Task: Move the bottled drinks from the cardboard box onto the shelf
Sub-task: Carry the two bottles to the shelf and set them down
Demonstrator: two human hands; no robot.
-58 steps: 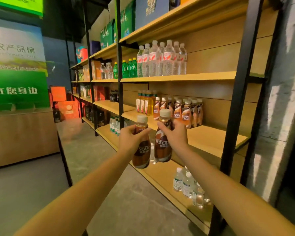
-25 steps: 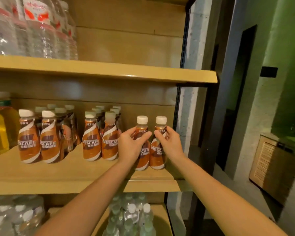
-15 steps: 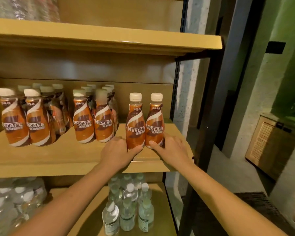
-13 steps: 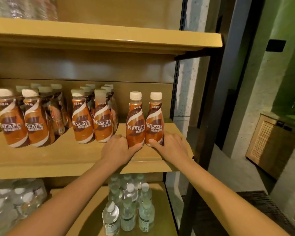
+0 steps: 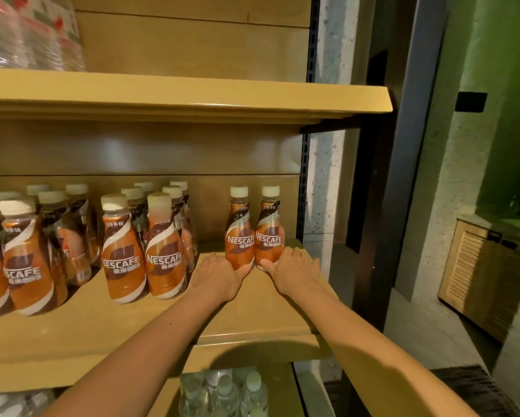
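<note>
Two brown Nescafe coffee bottles with cream caps stand upright side by side at the right end of the wooden shelf (image 5: 252,314). My left hand (image 5: 218,273) holds the base of the left bottle (image 5: 239,236), thumb across its front. My right hand (image 5: 294,267) holds the base of the right bottle (image 5: 269,234) the same way. Both bottles rest on the shelf board, deep toward the back panel. The cardboard box is out of view.
Several more Nescafe bottles (image 5: 144,248) stand in rows to the left on the same shelf. Water bottles (image 5: 27,37) fill the shelf above, and small clear bottles (image 5: 225,392) sit below. A black metal upright (image 5: 305,191) and a stone wall bound the shelf's right end.
Both bottles were carried to the shelf and set down at its right end, then slid farther back. My hands have moved from the bottles' middles down to their bases.
</note>
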